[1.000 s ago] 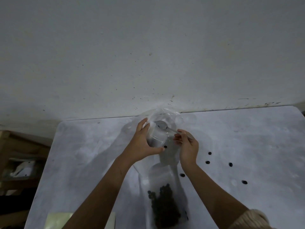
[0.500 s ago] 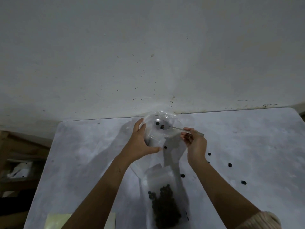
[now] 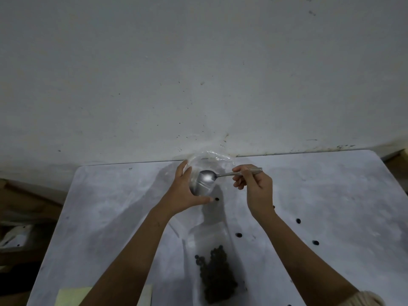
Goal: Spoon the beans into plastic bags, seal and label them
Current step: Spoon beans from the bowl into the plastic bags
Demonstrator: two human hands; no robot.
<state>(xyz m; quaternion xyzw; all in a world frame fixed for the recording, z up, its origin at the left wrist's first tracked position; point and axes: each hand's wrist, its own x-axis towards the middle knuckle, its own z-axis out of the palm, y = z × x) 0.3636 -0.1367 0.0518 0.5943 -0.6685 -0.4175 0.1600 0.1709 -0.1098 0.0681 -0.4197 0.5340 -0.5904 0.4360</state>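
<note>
Grips open bag point(image 3: 209, 159) in left hand point(image 3: 185, 193), fingers point(image 3: 182, 171) curled round it, touching spoon point(image 3: 207, 178) bowl. Pinches spoon handle in right hand point(image 3: 257, 188). Nearer than spoon, on counter point(image 3: 110, 217): second bag point(image 3: 207, 239) holding beans point(image 3: 217, 277). Right of spoon: stray beans point(image 3: 298, 221), one half hidden behind right wrist.

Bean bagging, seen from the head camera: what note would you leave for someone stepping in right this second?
Left hand grips a clear plastic container near the far edge of the table. Right hand pinches the handle of the spoon; its bowl looks empty and sits at the container's mouth.
Done: one clear bag lies nearer the person with dark beans inside. Whether it is sealed I cannot tell, and no label shows on it.
Loose beans lie scattered on the table. A yellow sheet sits at the near edge.
To do: gather the strays, finish filling, seal, label.
</note>
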